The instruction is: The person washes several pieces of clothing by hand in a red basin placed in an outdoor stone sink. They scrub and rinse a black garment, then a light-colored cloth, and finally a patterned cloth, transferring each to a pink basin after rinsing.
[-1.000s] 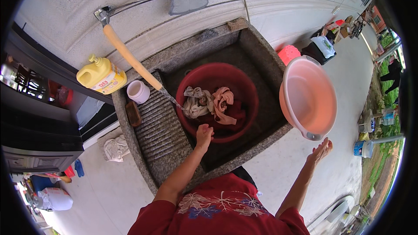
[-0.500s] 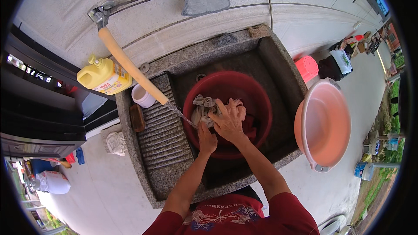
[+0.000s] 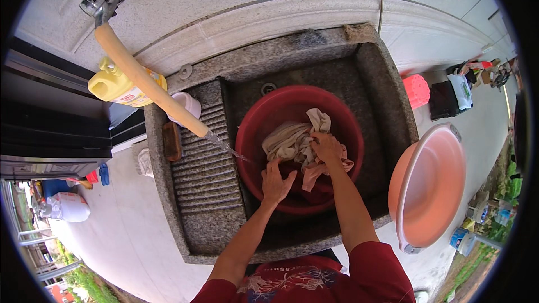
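Observation:
A dark red basin (image 3: pixel 245 129) stands in the stone sink (image 3: pixel 387 95), with wet, pale, wrinkled laundry (image 3: pixel 289 139) bunched inside. Dark red cloth (image 3: pixel 318 192) lies lower in the basin, partly covered. My right hand (image 3: pixel 327 148) is closed on the pale laundry, its fingertips partly hidden in the folds. Against the near left edge of the heap is my left hand (image 3: pixel 275 184), thumb and fingers apart, gripping nothing. A tan hose (image 3: pixel 149 84) on the wall tap (image 3: pixel 101 7) pours water into the basin's left side.
Left of the basin runs the ribbed washboard (image 3: pixel 208 163), with a wooden brush (image 3: pixel 172 141) and a whitish cup (image 3: pixel 187 106) beside it. A yellow pump jug (image 3: pixel 126 85) stands at the sink's far left corner. To the right is a large pink-orange tub (image 3: pixel 432 191).
The pale laundry has spread out and a piece has shifted right under my right hand. My left hand has drawn a little apart from the right. The whole view has shifted slightly.

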`<state>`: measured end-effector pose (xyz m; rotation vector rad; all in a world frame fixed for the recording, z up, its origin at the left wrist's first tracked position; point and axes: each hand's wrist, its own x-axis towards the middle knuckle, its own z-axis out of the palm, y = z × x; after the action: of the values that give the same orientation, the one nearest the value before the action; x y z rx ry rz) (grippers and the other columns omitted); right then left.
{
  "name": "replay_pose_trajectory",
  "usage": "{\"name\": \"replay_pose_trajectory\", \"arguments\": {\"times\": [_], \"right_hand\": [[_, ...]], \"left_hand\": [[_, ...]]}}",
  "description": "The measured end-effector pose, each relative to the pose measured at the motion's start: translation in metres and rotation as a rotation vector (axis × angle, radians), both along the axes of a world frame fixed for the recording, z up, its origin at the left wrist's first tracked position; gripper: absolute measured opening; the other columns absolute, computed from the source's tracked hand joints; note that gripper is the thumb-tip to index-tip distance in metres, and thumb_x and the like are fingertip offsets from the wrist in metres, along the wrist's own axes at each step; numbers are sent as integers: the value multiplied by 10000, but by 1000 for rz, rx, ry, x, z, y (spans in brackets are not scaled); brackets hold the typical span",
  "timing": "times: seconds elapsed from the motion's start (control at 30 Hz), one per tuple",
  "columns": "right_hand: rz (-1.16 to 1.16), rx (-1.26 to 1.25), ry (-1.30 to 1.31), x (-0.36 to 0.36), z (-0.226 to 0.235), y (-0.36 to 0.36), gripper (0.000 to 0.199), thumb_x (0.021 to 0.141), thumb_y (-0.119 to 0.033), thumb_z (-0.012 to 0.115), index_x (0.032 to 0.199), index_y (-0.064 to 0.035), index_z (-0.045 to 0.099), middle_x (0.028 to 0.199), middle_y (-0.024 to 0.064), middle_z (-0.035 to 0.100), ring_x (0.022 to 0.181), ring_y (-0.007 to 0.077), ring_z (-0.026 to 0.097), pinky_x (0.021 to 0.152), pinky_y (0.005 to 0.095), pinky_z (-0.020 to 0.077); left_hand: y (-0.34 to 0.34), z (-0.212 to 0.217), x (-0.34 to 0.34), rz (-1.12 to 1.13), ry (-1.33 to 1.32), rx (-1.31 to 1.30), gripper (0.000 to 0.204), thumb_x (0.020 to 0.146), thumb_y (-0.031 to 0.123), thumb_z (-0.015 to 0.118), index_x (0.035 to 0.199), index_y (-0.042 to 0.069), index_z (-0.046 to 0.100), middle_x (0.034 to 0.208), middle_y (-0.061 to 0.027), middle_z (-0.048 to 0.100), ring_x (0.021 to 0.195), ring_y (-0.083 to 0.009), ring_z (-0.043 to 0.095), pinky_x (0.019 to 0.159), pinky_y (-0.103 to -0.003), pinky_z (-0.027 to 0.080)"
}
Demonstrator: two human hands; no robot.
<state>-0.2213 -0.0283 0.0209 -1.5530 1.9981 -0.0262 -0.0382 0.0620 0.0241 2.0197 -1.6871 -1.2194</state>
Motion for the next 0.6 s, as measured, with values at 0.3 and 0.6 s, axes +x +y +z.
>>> {"name": "replay_pose_trajectory", "arguments": {"times": [0.3, 0.6], "right_hand": [[-53, 46, 189, -17, 34, 46, 252, 776, -225, 625, 1024, -202, 661, 1135, 103, 570, 1069, 312, 522, 818, 512, 439], [360, -588, 253, 31, -35, 7, 427, 744, -334, 657, 1146, -213, 582, 1155, 128, 479, 1088, 317, 431, 781, 502, 383]], "left_hand": [[25, -25, -32, -392, -129, -98, 910, 611, 626, 689, 1363, 239, 354, 1477, -151, 185, 1303, -552, 77, 923, -627, 383], [34, -32, -37, -398, -208, -86, 975, 668, 604, 670, 1422, 182, 218, 1494, -214, 58, 1288, -540, 185, 958, -613, 344]]}}
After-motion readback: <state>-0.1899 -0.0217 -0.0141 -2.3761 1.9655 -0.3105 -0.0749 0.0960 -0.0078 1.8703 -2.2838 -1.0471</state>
